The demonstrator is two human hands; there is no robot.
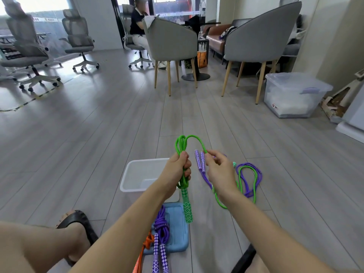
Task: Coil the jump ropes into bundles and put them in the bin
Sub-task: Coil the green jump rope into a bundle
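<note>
This is an office, with a lounge corner. Mesh-backed swivel chairs on castors stand on the left before large windows, and a person sits in one farther back. Grey upholstered armchairs on wooden legs flank a small pedestal table. Grey plank flooring runs throughout, and a lidded clear storage box stands by the right wall.
</note>
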